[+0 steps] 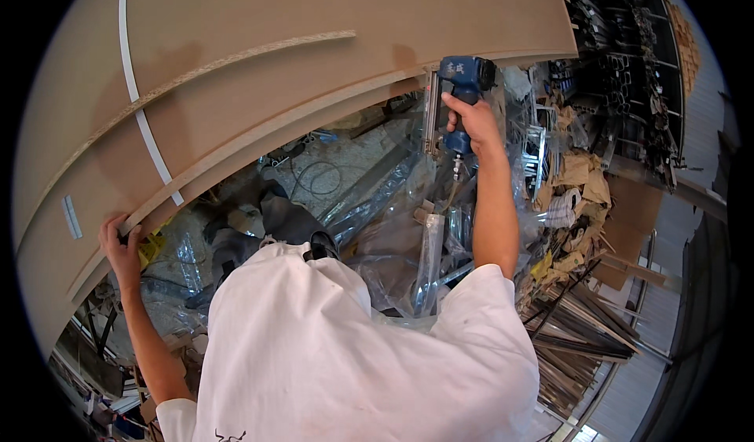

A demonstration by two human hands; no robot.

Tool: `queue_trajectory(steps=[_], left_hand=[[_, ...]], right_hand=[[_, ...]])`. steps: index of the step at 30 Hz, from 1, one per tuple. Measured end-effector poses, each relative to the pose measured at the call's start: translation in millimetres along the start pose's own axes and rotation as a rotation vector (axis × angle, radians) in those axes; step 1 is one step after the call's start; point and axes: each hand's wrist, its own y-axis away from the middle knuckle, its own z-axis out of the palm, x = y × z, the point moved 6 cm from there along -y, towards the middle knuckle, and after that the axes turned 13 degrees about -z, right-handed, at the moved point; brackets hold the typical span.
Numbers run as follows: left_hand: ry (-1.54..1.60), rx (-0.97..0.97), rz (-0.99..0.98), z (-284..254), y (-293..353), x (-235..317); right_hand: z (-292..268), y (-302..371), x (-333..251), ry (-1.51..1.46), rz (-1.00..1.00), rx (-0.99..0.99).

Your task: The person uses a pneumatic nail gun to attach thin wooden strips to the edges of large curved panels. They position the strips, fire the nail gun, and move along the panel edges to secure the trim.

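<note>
A large brown board (440,10) spreads across the upper part of the head view, with a long wooden strip (259,124) lying along its near edge. My left hand (122,245) is closed around the strip's left end, thumb and fingers on either side. In my right hand (477,120) is a blue air nail gun (462,69), gripped by its handle near the strip's right end. The gun's nose is close to the board edge; whether it touches is unclear. An air hose (453,194) hangs from the handle's base.
A second wooden strip (196,73) crosses the board, over a thin white band (129,57). A short pale metal piece (71,216) lies at left. Clear plastic wrap (377,206) and a coiled cable (318,176) litter the floor. Crumpled brown paper (581,176) and stacked wood lengths (577,332) stand right.
</note>
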Motion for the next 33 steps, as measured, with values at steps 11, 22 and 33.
queue_trajectory(steps=[11, 22, 33], left_hand=[[-0.017, 0.032, 0.053, -4.1, 2.6, 7.8], [-0.010, 0.121, 0.080, -8.1, 4.3, 12.7], [0.025, 0.141, 0.102, -8.8, 4.8, 15.4]], right_hand=[[25.2, -4.8, 11.6, 0.112, -0.036, -0.100], [50.5, 21.1, -1.9, 0.060, -0.043, -0.119], [80.2, 42.2, -5.6, 0.042, -0.059, -0.154]])
